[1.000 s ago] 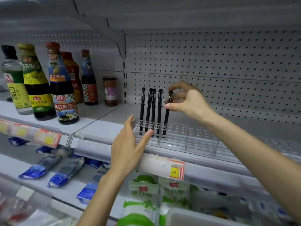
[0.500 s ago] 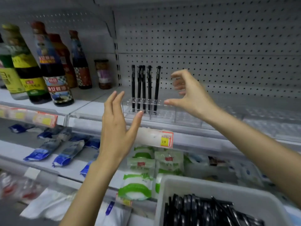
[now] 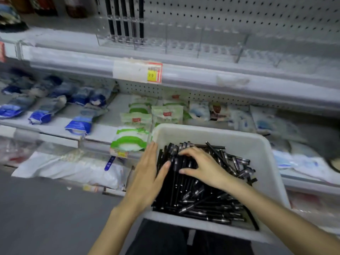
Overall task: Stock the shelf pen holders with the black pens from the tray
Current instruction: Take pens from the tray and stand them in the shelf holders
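A white plastic tray [image 3: 239,142] sits low in front of me, heaped with black pens [image 3: 206,196]. My left hand [image 3: 147,175] lies flat over the tray's left edge, fingers straight, thumb touching the pens. My right hand [image 3: 204,166] rests on top of the pile with curled, spread fingers pressing on pens; none is lifted. Up on the shelf, a clear pen holder [image 3: 156,43] has several black pens [image 3: 125,19] standing upright in its left end; the slots to the right are bare.
A shelf rail with a yellow price tag [image 3: 152,75] runs below the holder. The lower shelf carries blue packets [image 3: 77,124] and green-and-white packets [image 3: 132,140]. Bottles stand at the upper left. Grey floor lies at the lower left.
Both hands have come down from the shelf holder to the tray. My view has tilted down, and the tray now fills the lower right.
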Action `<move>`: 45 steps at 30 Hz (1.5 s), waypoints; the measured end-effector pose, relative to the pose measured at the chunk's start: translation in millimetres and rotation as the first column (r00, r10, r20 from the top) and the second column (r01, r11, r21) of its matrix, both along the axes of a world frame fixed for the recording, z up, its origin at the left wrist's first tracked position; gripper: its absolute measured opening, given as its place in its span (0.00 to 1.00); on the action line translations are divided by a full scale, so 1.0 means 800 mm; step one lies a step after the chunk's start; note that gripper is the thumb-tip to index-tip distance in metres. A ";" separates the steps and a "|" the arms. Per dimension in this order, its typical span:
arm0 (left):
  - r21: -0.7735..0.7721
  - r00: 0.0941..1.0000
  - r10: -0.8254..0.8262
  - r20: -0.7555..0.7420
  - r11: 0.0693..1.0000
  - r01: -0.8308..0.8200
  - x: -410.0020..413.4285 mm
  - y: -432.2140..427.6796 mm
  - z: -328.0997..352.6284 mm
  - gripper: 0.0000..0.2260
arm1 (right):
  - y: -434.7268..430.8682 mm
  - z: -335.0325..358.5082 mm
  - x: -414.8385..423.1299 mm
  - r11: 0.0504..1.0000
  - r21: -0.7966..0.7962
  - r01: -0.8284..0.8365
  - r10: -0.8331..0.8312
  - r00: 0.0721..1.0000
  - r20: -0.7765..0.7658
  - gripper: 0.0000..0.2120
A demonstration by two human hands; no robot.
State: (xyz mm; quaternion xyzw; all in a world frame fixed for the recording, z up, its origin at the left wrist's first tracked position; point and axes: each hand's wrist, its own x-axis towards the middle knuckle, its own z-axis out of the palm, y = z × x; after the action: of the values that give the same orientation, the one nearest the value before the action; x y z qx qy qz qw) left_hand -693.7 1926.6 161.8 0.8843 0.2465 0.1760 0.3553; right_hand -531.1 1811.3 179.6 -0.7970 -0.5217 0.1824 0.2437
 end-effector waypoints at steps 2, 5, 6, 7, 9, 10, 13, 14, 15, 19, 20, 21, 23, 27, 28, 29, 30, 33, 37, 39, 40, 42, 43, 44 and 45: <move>0.009 1.000 -0.004 -0.019 1.000 0.004 -0.002 -0.003 -0.006 0.32 | 0.003 -0.014 0.003 0.999 -0.043 -0.020 0.022 0.999 0.048 0.26; -0.104 1.000 0.009 0.001 0.995 -0.009 -0.003 -0.005 -0.002 0.29 | 0.015 -0.022 0.008 0.997 -0.069 -0.042 0.054 0.981 0.189 0.29; -0.117 1.000 0.010 0.002 0.993 -0.010 -0.004 -0.005 -0.002 0.29 | 0.019 -0.023 0.009 0.995 -0.085 -0.058 0.079 0.960 0.269 0.30; -0.122 1.000 0.010 0.001 0.992 -0.009 -0.005 -0.005 -0.001 0.28 | 0.023 -0.026 0.010 0.992 -0.102 -0.072 0.104 0.932 0.346 0.31; -0.134 1.000 0.010 0.001 0.991 -0.010 -0.006 -0.004 -0.003 0.27 | 0.027 -0.032 0.012 0.989 -0.113 -0.090 0.131 0.894 0.429 0.32; -0.145 1.000 0.013 0.002 0.989 -0.012 -0.007 -0.004 -0.004 0.27 | 0.027 -0.035 0.011 0.990 -0.109 -0.094 0.133 0.889 0.438 0.32; -0.162 1.000 0.016 0.004 0.987 -0.016 -0.006 -0.004 -0.004 0.28 | 0.021 -0.046 0.007 0.994 -0.063 -0.094 0.112 0.903 0.416 0.31; -0.157 1.000 0.016 0.006 0.988 -0.015 -0.006 -0.004 -0.005 0.28 | 0.018 -0.047 0.006 0.997 -0.025 -0.079 0.082 0.926 0.369 0.31; -0.152 1.000 0.016 0.006 0.988 -0.015 -0.006 -0.004 -0.007 0.29 | 0.016 -0.045 0.003 0.999 0.025 -0.047 0.037 0.956 0.292 0.29; -0.166 1.000 0.023 0.019 0.986 -0.020 -0.005 -0.002 -0.009 0.31 | 0.012 -0.032 -0.016 0.944 0.244 0.223 -0.172 0.962 -0.211 0.14; -0.176 0.999 0.026 0.028 0.984 -0.021 -0.005 -0.002 -0.009 0.31 | 0.012 -0.029 -0.023 0.919 0.257 0.298 -0.199 0.916 -0.349 0.13; -0.190 0.999 0.033 0.037 0.981 -0.026 -0.006 -0.003 -0.007 0.30 | 0.012 -0.025 -0.030 0.900 0.254 0.355 -0.208 0.860 -0.466 0.13; -0.212 0.994 0.077 0.072 0.975 -0.060 -0.009 -0.006 0.001 0.29 | 0.011 -0.010 -0.040 0.876 0.259 0.408 -0.185 0.778 -0.601 0.13; -0.081 0.925 0.225 0.305 0.974 -0.210 -0.020 0.002 0.047 0.27 | 0.008 0.075 -0.046 0.843 0.369 0.391 -0.072 0.763 -0.643 0.13; -0.056 0.890 0.254 0.380 0.966 -0.252 -0.021 0.011 0.066 0.27 | 0.008 0.106 -0.047 0.829 0.419 0.370 -0.029 0.778 -0.628 0.13; -0.042 0.848 0.272 0.455 0.958 -0.284 -0.020 0.023 0.087 0.26 | 0.010 0.138 -0.047 0.805 0.483 0.343 0.020 0.799 -0.601 0.13; -0.032 0.802 0.278 0.528 0.951 -0.308 -0.017 0.037 0.110 0.26 | 0.013 0.171 -0.046 0.771 0.554 0.314 0.070 0.823 -0.563 0.13; -0.012 0.702 0.289 0.651 0.929 -0.370 -0.001 0.088 0.177 0.28 | 0.031 0.260 -0.039 0.648 0.720 0.248 0.169 0.875 -0.453 0.13; 0.058 0.731 0.284 0.620 0.913 -0.403 0.035 0.149 0.240 0.31 | 0.073 0.339 -0.013 0.522 0.837 0.165 0.177 0.939 -0.296 0.12; 0.108 0.773 0.272 0.573 0.910 -0.400 0.055 0.169 0.253 0.30 | 0.097 0.365 0.003 0.482 0.866 0.136 0.121 0.968 -0.220 0.12; 0.123 0.793 0.272 0.545 0.910 -0.396 0.063 0.176 0.256 0.30 | 0.109 0.374 0.011 0.471 0.873 0.122 0.088 0.979 -0.184 0.12; 0.116 0.822 0.277 0.498 0.918 -0.379 0.077 0.187 0.255 0.33 | 0.131 0.387 0.027 0.476 0.873 0.104 0.027 0.991 -0.133 0.12; 0.102 0.830 0.277 0.484 0.924 -0.368 0.081 0.190 0.252 0.35 | 0.142 0.391 0.035 0.486 0.868 0.102 0.004 0.993 -0.119 0.12; 0.089 0.835 0.275 0.477 0.930 -0.357 0.085 0.193 0.248 0.36 | 0.151 0.393 0.043 0.499 0.860 0.105 -0.013 0.993 -0.113 0.12; 0.084 0.836 0.274 0.475 0.932 -0.353 0.087 0.195 0.244 0.37 | 0.161 0.394 0.050 0.510 0.853 0.109 -0.025 0.993 -0.112 0.12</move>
State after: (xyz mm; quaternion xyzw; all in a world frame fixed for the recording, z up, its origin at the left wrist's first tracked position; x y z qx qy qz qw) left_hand -624.3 2082.6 357.2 0.7922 0.2823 0.4546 0.2935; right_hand -491.5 1939.7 494.8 -0.5839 -0.5014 -0.0746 0.6341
